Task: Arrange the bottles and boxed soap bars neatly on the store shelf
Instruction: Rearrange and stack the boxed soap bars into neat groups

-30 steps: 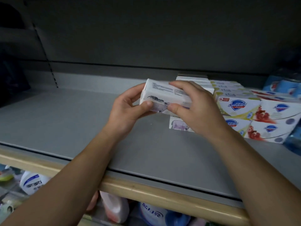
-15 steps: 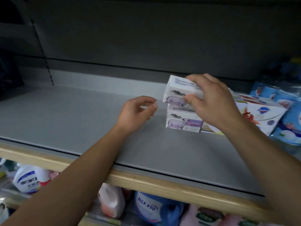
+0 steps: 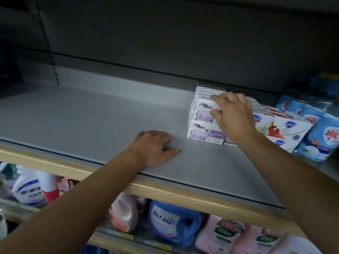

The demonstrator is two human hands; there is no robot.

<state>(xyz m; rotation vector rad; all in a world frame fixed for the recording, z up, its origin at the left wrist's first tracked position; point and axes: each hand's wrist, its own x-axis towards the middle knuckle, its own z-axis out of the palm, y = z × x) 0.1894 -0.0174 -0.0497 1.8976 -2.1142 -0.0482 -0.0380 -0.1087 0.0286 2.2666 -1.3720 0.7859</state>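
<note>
Safeguard soap boxes [image 3: 280,129] crowd the frame's right. Right hand [image 3: 233,114] pinches the top purple-cow soap box [image 3: 203,114]; left hand [image 3: 154,147] lies spread flat on the grey shelf [image 3: 82,116].

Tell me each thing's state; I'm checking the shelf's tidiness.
Top purple soap box: stacked on another, right hand gripping it.
Bottom purple soap box: flat on shelf.
Left hand: resting on shelf, holding nothing.
Red-and-white soap boxes: stacked, slightly askew.
</note>
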